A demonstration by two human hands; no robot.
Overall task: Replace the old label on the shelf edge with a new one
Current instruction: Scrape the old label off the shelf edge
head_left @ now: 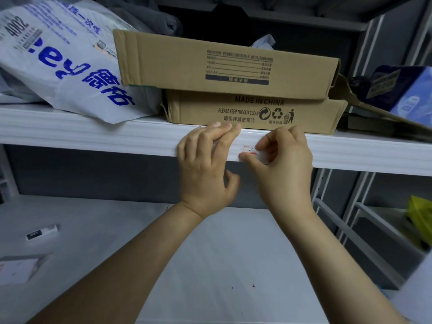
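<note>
Right hand (285,167) pinches the red-marked label (249,151) on the white shelf edge (93,139); left hand (205,164), just left of it, grips that edge, fingers curled over the top.

Only a sliver of the label (249,151) on the shelf edge (117,139) shows, with red marks. The right grip (284,164) covers the rest, and the print is too small to read. Whether the left grip (205,164) holds anything is unclear. The bag (58,54) and the blurred blue box (406,90) are cut by the frame edges.
</note>
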